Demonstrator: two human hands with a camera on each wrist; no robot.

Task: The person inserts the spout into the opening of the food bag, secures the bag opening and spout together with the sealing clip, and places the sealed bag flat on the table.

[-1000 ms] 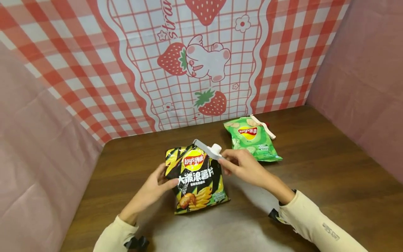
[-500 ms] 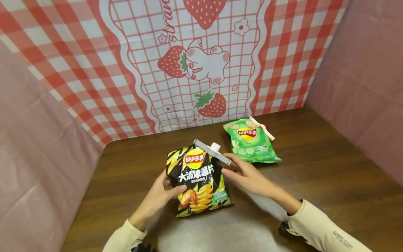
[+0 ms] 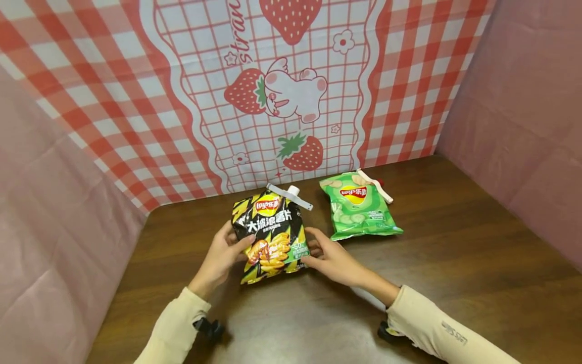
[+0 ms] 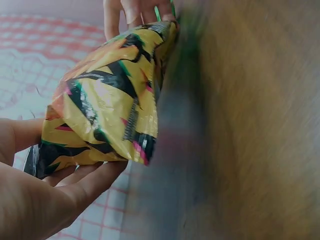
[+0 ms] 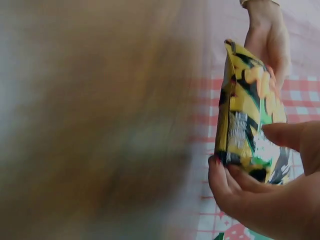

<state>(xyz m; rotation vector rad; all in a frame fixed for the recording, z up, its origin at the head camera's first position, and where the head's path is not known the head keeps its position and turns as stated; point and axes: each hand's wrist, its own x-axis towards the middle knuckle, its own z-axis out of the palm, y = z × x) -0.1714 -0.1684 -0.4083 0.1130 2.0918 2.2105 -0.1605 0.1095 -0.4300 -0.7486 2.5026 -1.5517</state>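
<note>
Left hand (image 3: 221, 256), right hand (image 3: 328, 258) grip black-yellow chip bag (image 3: 270, 233) between them.

A dark wooden surface (image 3: 454, 242) stands enclosed by pink cloth walls (image 3: 523, 101) at both sides and a red-checked strawberry backdrop (image 3: 191, 101) behind.

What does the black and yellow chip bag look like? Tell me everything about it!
The black and yellow chip bag is a shiny, crinkly packet with a red and yellow logo, white writing and a picture of ridged chips. It looks puffy and stands upright on the brown table, leaning back a little. A white clip with a round knob is clamped across its top. The left hand holds its left edge and the right hand holds its lower right corner. A green chip bag lies apart to its right.
</note>
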